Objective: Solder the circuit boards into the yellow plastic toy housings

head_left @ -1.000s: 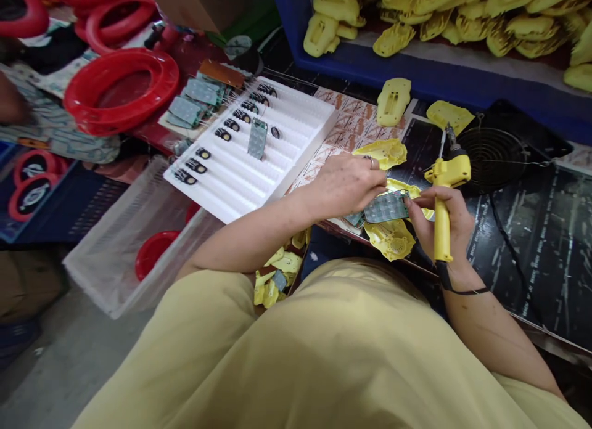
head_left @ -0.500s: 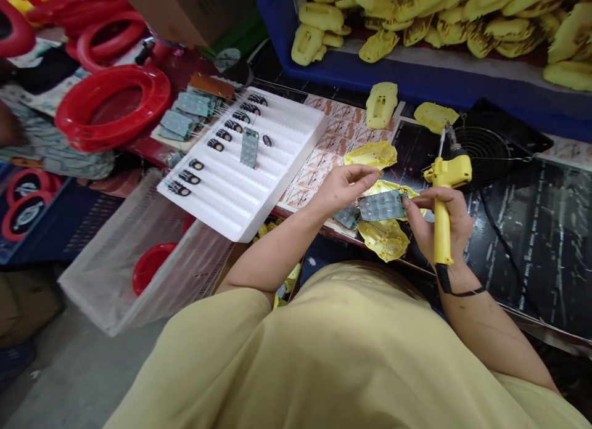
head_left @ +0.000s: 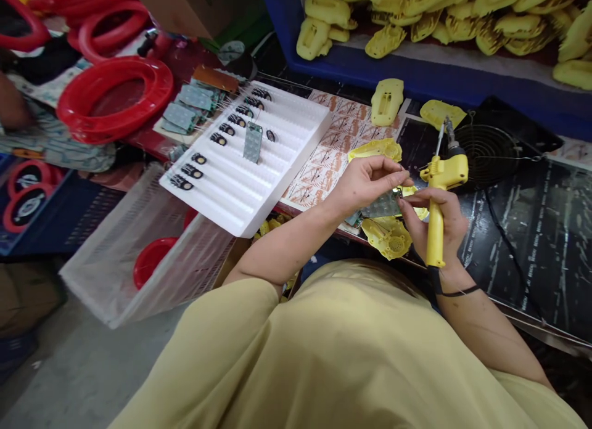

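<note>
My right hand (head_left: 448, 219) is closed around a yellow soldering gun (head_left: 444, 172), its metal tip pointing up and away from me. The thumb and forefinger of that same hand pinch the right end of a green circuit board (head_left: 382, 207). At this end of the board my left hand (head_left: 370, 181) is also closed, fingertips pressed together; whatever they hold is too small to make out. Under and beside the board lie yellow plastic shells (head_left: 389, 236), partly covered by my hands. Another yellow shell (head_left: 375, 149) rests just behind my left hand.
To the left, a white foam tray (head_left: 291, 176) carries small black round parts and one circuit board (head_left: 252, 142). More boards (head_left: 194, 99) are stacked beyond it. A blue crate (head_left: 324, 65) of yellow shells stands behind, and a black fan (head_left: 490, 148) at right.
My left hand has moved right, bringing its fingertips to the board's right end beside my right fingers. The soldering gun stays in my right hand, shifted slightly left.
</note>
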A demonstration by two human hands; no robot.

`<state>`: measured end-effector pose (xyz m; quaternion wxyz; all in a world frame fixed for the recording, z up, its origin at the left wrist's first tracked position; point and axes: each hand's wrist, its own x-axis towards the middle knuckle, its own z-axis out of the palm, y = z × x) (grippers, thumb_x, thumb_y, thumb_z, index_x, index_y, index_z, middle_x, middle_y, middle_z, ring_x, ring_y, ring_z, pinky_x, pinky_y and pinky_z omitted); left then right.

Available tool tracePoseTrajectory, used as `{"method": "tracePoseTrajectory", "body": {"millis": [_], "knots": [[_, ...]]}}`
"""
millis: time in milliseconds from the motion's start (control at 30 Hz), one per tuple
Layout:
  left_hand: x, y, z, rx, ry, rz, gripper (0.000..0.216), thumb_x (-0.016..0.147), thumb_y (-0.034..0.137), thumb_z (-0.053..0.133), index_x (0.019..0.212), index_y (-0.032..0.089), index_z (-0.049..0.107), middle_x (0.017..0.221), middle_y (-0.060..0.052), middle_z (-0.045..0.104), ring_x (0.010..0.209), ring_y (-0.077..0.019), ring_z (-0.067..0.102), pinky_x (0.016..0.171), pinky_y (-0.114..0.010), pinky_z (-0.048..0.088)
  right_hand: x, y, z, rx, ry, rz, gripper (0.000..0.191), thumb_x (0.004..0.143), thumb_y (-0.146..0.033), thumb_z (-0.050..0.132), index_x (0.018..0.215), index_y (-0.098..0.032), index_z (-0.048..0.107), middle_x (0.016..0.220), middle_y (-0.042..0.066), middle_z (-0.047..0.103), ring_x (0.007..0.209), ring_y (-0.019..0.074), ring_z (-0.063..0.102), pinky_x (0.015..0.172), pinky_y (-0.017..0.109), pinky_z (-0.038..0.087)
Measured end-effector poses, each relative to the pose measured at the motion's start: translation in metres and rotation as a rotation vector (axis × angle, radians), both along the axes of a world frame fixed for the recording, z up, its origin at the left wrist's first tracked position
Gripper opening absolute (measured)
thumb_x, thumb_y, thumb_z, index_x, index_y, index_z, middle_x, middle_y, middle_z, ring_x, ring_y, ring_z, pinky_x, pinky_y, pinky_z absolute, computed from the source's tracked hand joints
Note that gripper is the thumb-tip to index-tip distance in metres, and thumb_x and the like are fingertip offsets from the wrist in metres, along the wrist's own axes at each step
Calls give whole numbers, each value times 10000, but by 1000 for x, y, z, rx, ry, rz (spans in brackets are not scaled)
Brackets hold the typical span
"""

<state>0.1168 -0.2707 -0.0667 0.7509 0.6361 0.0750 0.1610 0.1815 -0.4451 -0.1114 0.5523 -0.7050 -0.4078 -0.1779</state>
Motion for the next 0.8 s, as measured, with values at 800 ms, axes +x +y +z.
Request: {"method": "tracePoseTrajectory", "body": {"millis": [800], "knots": [[9, 6, 9, 195, 85, -266, 579, 789, 696, 972, 845, 172, 733, 793, -28, 753, 748, -147, 708, 747, -288, 585, 22, -8, 25, 58, -1, -15, 238, 1030, -395, 855, 1133, -328, 651, 982, -29, 790, 784, 203, 818, 751, 336, 659]]}}
